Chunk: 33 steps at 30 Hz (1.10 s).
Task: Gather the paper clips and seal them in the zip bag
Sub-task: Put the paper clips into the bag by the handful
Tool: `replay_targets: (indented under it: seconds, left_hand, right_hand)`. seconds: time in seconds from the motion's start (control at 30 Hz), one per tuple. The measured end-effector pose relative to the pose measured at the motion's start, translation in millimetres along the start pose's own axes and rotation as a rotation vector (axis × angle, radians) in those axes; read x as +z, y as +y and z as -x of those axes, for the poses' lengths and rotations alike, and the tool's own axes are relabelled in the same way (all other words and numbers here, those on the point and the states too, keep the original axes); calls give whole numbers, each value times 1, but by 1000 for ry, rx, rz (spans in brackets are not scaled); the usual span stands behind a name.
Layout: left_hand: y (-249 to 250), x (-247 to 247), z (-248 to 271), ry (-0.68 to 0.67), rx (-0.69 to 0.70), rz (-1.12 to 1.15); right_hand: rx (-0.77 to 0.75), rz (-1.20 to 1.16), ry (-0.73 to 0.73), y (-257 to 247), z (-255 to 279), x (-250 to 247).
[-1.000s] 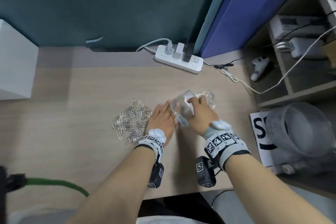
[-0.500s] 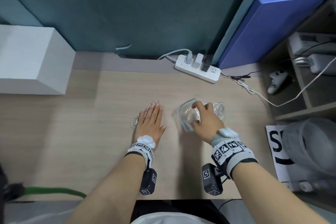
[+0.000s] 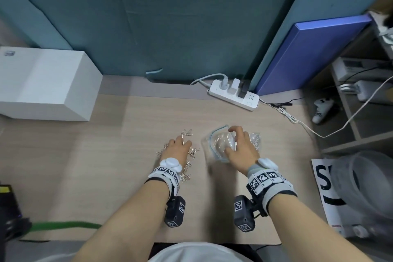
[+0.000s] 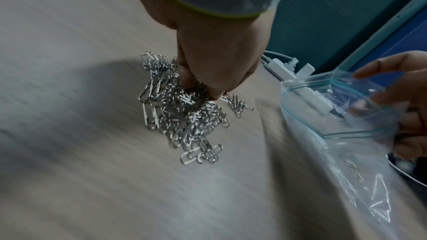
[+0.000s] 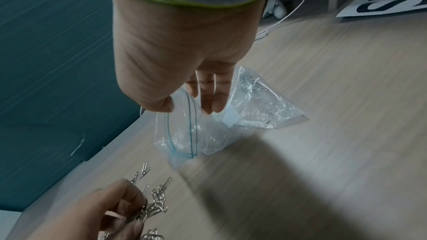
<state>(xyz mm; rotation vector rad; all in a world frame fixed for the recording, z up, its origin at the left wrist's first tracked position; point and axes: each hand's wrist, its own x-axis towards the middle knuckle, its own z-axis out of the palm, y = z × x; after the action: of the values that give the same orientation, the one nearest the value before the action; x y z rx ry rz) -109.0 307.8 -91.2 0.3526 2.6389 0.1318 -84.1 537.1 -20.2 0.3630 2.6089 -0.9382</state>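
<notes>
A heap of silver paper clips (image 3: 192, 152) lies on the wooden desk (image 3: 119, 166) under my left hand (image 3: 179, 146). In the left wrist view the fingers (image 4: 198, 83) curl down into the heap (image 4: 184, 116) and grip a clump. To the right sits the clear zip bag (image 3: 219, 144) with a blue seal line. My right hand (image 3: 234, 140) pinches its rim between thumb and fingers (image 5: 208, 98), and the mouth (image 5: 182, 129) gapes toward the clips (image 5: 157, 202). Some clips (image 3: 255, 139) lie in the bag's far end.
A white box (image 3: 46, 83) stands at the back left. A white power strip (image 3: 234, 93) with cables lies at the back, with a blue panel (image 3: 308, 55) beside it. A shelf unit (image 3: 357, 102) and a printed sheet (image 3: 323, 185) are at the right.
My left hand left the bag's mouth, went left over the heap, and its fingers curled into the clips. The right hand kept its hold on the bag. The head view tilted up.
</notes>
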Motion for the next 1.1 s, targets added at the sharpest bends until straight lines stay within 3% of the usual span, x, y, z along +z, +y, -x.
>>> replay_targets:
  seconds: [0.17, 0.3, 0.57, 0.7, 0.83, 0.97, 1.03, 1.1]
  left_hand:
    - [-7, -1, -5, -15, -8, 60]
    - [-11, -1, -1, 43, -50, 241]
    - [38, -30, -14, 159, -114, 935]
    - [70, -38, -20, 52, -31, 1155]
    - [69, -25, -23, -38, -1, 1172]
    - [41, -17, -18, 11, -119, 1259]
    - [14, -13, -11, 99, -215, 1069]
    - [-7, -13, 1, 177, -264, 738]
  right_hand:
    - [-34, -21, -13, 0, -4, -1]
    - [-68, -16, -34, 1, -6, -5]
    - [-87, 63, -40, 4, -20, 0]
    - [-94, 65, -64, 4, -23, 6]
    - [-100, 67, -74, 7, -23, 10]
    - [-93, 80, -82, 10, -23, 11]
    - [-89, 84, -96, 9, -24, 12]
    - [-86, 86, -103, 9, -25, 12]
